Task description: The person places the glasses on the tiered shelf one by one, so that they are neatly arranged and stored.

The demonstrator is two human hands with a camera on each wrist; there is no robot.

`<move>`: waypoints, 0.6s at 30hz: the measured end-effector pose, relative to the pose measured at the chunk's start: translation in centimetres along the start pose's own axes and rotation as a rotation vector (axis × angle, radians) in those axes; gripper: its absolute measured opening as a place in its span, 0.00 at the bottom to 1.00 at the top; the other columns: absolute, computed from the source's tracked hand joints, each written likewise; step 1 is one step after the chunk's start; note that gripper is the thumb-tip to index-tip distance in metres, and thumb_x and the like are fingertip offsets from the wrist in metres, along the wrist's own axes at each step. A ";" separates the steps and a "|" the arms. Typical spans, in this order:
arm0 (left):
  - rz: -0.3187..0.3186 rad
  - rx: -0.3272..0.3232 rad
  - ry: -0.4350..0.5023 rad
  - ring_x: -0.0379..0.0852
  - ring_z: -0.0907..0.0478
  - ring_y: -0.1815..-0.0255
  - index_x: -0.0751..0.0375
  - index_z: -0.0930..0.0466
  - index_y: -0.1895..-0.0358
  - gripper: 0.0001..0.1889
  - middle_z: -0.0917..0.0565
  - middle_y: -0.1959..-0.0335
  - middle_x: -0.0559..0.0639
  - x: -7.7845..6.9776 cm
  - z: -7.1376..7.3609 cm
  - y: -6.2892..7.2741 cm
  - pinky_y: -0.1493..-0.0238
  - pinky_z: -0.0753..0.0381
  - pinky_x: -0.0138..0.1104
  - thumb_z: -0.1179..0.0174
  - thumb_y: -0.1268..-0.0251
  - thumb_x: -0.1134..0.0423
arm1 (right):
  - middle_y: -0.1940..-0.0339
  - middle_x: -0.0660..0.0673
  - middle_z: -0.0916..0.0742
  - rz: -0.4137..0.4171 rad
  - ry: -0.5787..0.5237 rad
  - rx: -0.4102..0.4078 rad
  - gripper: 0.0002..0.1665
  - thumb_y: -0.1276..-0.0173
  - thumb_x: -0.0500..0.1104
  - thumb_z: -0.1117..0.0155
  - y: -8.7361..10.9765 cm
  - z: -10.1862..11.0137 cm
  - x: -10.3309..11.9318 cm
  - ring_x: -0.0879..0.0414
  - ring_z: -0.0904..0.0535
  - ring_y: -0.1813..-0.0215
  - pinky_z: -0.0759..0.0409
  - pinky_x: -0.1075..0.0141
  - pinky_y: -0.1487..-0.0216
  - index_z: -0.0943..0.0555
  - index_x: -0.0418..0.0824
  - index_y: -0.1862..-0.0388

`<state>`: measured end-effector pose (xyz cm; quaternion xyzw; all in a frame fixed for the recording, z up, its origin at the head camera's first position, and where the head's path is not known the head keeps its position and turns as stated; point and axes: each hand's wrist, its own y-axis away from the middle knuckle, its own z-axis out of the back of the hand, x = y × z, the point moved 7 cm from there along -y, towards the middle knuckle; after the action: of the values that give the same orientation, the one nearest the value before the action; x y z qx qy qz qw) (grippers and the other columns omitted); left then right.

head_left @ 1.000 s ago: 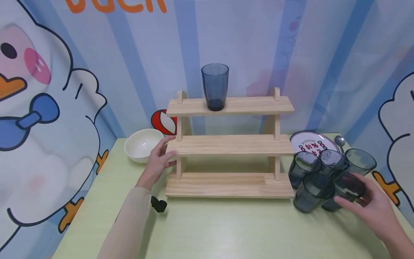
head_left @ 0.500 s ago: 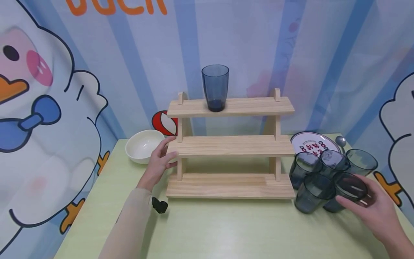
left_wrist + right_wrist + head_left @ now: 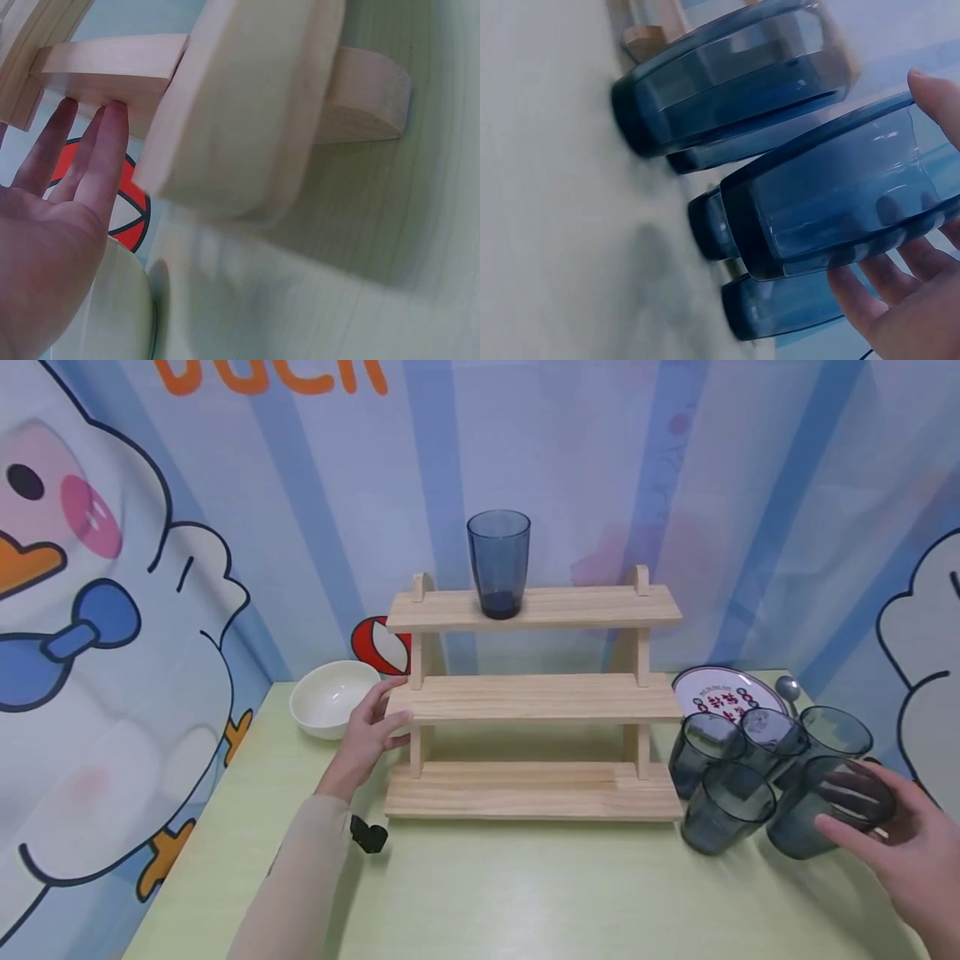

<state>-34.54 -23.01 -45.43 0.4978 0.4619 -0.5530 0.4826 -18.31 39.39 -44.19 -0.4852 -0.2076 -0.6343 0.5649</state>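
Gripping a glass (image 3: 825,199) close to its mouth, the right hand (image 3: 903,852) has its fingers (image 3: 889,281) curled along one side and its thumb (image 3: 935,99) on the opposite side, near the rim. This glass is bluish, transparent and tilted, with its mouth leaning to the right in the head view. Whether its base touches the table (image 3: 525,893) cannot be told. The left hand (image 3: 365,735) is at the left end of the wooden rack (image 3: 536,696). Its fingers are mostly straight and hold nothing around; in the left wrist view, some fingertips (image 3: 115,111) touch a wooden part of the rack.

Just beside the gripped glass there are four more glasses (image 3: 722,818), upright and close together, to the right of the rack. Behind them lies a plate (image 3: 722,685) with red print, partly hidden, and a spoon (image 3: 789,687) is at its right. The rack has three shelves, which rise like steps; on the highest one stands a top glass (image 3: 498,564), left of the middle. A white bowl (image 3: 318,700) is on the table, beyond the left hand. Farther back hangs a blue striped backdrop (image 3: 555,452) with a duck picture (image 3: 97,727).
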 end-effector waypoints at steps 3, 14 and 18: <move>0.002 -0.001 0.001 0.62 0.26 0.31 0.43 0.35 0.21 0.32 0.31 0.24 0.58 0.0 0.0 0.0 0.37 0.19 0.57 0.36 0.25 0.59 | 0.43 0.71 0.20 0.069 -0.076 -0.012 0.47 0.34 0.22 0.32 -0.2 0.6 1.3 0.78 0.23 0.47 0.22 0.85 0.56 0.33 0.47 0.19; -0.009 0.000 0.005 0.61 0.26 0.32 0.45 0.34 0.22 0.32 0.31 0.24 0.58 -0.1 0.0 0.1 0.38 0.18 0.56 0.36 0.25 0.60 | 0.40 0.66 0.17 0.242 -0.152 -0.072 0.47 0.40 0.13 0.41 -1.6 2.4 5.9 0.73 0.20 0.44 0.26 0.86 0.46 0.31 0.37 0.22; -0.010 0.000 0.007 0.61 0.26 0.32 0.45 0.35 0.21 0.32 0.31 0.24 0.59 0.0 0.0 0.0 0.38 0.18 0.55 0.36 0.24 0.60 | 0.39 0.65 0.17 0.266 -0.154 -0.073 0.47 0.39 0.12 0.42 -2.4 2.4 7.6 0.72 0.19 0.43 0.26 0.86 0.44 0.31 0.36 0.22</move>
<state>-34.56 -23.03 -45.46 0.4974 0.4660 -0.5539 0.4782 -18.75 38.11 -35.99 -0.5759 -0.1609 -0.5219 0.6084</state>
